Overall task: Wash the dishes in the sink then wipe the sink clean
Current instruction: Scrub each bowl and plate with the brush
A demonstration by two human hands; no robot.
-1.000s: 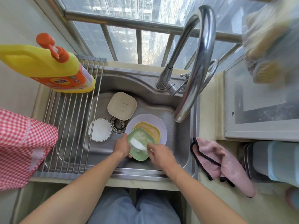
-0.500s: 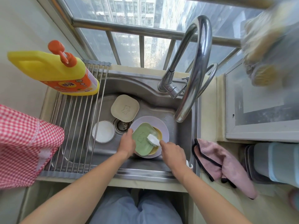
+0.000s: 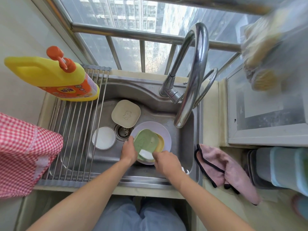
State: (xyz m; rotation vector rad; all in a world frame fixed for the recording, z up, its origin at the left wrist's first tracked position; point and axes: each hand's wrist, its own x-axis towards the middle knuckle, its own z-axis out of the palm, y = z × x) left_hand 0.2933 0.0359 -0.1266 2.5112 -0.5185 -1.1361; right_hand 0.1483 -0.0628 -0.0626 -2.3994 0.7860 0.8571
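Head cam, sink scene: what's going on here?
A person is washing dishes in the stainless steel sink. The left hand grips the edge of a square green plate, tilted over a yellow plate and a round lilac plate. The right hand holds a white scrubber against the green plate. A beige square plate and a white round dish lie untouched by the drain.

- detergent bottle (image 3: 55, 79), yellow, orange pump, at the rack's far end
- roll-up rack (image 3: 73, 130), metal rods
- checked cloth (image 3: 21, 157), red and white, far left
- window bars (image 3: 141, 54)
- bagged sponges (image 3: 266, 52), blurred, upper right
- containers (image 3: 280, 167), right edge
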